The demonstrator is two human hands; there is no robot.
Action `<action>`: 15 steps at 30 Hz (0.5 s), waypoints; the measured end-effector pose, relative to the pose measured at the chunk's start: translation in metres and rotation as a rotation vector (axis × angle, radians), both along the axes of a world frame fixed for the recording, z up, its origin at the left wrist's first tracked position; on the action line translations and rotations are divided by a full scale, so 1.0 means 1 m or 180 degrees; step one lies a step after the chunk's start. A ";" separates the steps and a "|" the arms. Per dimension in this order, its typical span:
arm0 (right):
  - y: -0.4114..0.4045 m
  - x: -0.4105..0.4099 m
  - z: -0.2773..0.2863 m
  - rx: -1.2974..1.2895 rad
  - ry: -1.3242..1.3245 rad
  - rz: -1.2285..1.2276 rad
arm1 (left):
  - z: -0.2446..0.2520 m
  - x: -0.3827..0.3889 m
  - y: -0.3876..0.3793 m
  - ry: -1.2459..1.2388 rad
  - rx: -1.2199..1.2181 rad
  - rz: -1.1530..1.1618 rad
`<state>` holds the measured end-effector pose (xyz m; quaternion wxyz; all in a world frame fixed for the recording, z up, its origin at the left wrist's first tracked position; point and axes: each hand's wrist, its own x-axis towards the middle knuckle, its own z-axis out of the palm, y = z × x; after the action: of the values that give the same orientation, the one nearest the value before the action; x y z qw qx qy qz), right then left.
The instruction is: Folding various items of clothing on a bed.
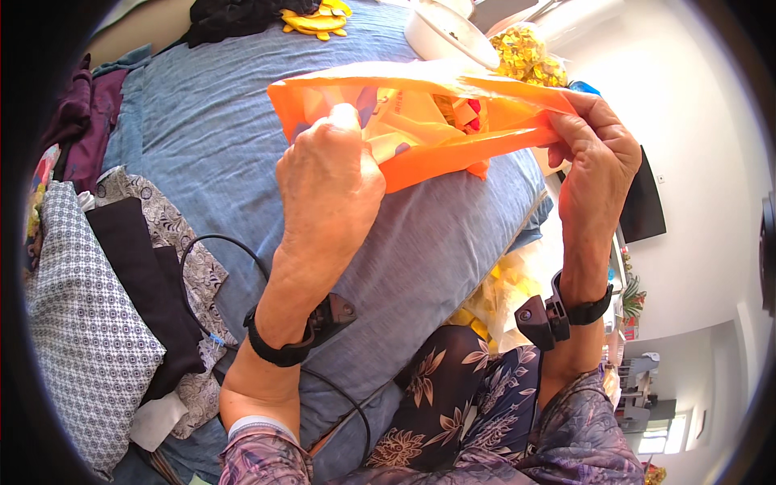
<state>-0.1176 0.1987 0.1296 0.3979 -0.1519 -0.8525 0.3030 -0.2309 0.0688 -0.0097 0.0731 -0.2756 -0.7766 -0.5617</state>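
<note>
An orange plastic bag (436,173) is stretched wide between my two hands above the bed. My left hand (330,163) grips its near rim with the fingers curled into a fist. At the bag's right end, my right hand (591,136) pinches the edge between thumb and fingers. The bag's mouth gapes toward me, and printed marks show through its wall. Inside lie a few small red and gold pieces (467,114), too partly hidden to name. Both wrists wear black straps with small camera units.
Blue fabric (200,121) covers the bed. Folded clothes and a patterned pillow (91,315) lie at left. A white basin (448,36) stands at the back beside a clear bag of gold pieces (527,54). More yellow pieces in plastic (506,291) sit below the bed's right edge. A black cable (242,245) runs by my left arm.
</note>
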 end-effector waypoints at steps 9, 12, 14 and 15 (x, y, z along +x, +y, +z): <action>-0.014 0.003 0.001 0.0002 0.0014 -0.0090 | 0.009 0.004 -0.007 -0.0267 0.0601 -0.0304; -0.018 0.006 0.001 0.0037 -0.0023 -0.0102 | 0.010 0.006 -0.009 -0.0416 0.0855 -0.0393; -0.022 0.006 0.000 0.0110 -0.0023 -0.0117 | 0.014 0.007 -0.013 -0.0459 0.0998 -0.0423; -0.023 0.007 -0.002 0.0194 -0.0033 -0.0151 | 0.015 0.008 -0.014 -0.0479 0.1043 -0.0443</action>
<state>-0.1108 0.1759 0.1279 0.4049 -0.1614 -0.8596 0.2666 -0.2228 0.0552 0.0054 0.0196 -0.2702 -0.6571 -0.7035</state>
